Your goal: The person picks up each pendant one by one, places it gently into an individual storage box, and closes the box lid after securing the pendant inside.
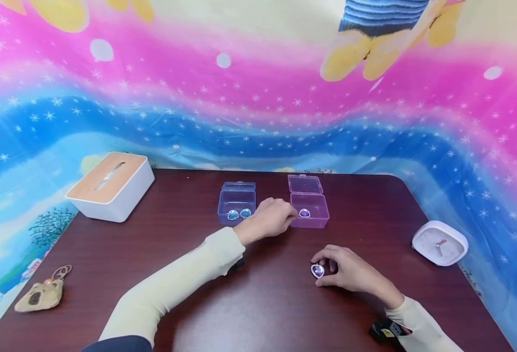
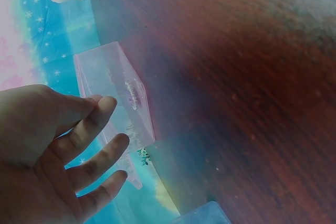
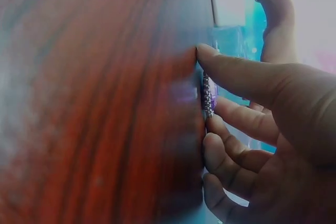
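My left hand is at the left side of a lidded pink plastic box. In the left wrist view its thumb lies against the index finger, the other fingers are spread, and no object shows in it. A purple gem lies inside the box. On the table, my right hand has thumb and fingers around the edges of a purple heart-shaped gem with a beaded silver rim, also seen edge-on in the right wrist view. Two blue gems lie in an open blue plastic box.
A white tissue box with a wooden top stands at the back left. At the front left lies a tan pouch-like keychain. A white clock rests near the right edge. A patterned cloth hangs behind the dark table.
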Tool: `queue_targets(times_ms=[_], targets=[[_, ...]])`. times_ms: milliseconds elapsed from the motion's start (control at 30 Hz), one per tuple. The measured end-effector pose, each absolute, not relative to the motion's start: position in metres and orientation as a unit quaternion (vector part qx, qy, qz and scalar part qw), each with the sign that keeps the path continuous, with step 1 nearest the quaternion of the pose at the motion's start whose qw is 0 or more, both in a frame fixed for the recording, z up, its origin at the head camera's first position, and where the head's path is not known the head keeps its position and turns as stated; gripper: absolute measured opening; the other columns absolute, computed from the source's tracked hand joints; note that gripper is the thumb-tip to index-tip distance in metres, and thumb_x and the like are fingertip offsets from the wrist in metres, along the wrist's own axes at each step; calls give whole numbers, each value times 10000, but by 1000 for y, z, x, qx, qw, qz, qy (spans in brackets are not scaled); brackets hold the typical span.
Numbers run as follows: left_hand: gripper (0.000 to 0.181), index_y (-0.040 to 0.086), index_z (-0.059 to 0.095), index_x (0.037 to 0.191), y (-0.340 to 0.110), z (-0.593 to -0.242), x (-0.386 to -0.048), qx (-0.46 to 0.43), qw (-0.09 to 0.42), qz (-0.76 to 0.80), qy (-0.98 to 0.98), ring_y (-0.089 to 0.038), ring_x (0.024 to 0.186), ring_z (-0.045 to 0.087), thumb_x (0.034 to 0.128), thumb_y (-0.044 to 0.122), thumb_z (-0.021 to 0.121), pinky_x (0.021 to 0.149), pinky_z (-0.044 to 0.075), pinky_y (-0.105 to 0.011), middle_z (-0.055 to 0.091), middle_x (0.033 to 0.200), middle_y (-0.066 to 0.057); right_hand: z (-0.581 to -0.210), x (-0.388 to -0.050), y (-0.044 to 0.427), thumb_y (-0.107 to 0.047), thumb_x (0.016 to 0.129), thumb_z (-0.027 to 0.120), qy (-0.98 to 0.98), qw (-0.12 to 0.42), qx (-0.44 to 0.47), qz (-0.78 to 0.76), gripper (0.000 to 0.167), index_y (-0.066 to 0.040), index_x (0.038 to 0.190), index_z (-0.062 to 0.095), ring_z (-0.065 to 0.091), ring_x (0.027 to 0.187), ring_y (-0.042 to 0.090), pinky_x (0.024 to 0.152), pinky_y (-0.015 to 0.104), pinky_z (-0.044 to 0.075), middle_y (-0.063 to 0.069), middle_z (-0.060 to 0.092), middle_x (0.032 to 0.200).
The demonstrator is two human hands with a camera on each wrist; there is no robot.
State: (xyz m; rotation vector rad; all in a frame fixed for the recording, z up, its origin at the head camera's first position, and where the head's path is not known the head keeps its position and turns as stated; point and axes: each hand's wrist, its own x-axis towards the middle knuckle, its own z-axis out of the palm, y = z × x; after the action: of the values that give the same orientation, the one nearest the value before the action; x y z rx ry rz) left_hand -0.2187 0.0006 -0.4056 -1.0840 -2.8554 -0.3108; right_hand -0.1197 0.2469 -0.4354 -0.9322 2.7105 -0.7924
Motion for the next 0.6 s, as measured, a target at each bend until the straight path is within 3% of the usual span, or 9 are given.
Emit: queue_targets(times_ms=[300,600], targets=[[188,233,815,1093,0,-406,-219,-353,38,-103,-929,-141,826,718,1009,256,649,648,482,-303,804,945,53,-432,-122,246,-192,825,858,904,93,-315,-273,249,-146,1042,746,559,734,14,652,195,487,-79,652,878],[194,243,816,1079,0,-405,-220,-356,37,-100,-928,-132,819,713,1019,257,632,645,476,-309,803,966,70,-429,-127,247,-184,817,835,906,109,-323,-250,232,-197,1032,747,566,732,13,656,192,489,-103,660,905]])
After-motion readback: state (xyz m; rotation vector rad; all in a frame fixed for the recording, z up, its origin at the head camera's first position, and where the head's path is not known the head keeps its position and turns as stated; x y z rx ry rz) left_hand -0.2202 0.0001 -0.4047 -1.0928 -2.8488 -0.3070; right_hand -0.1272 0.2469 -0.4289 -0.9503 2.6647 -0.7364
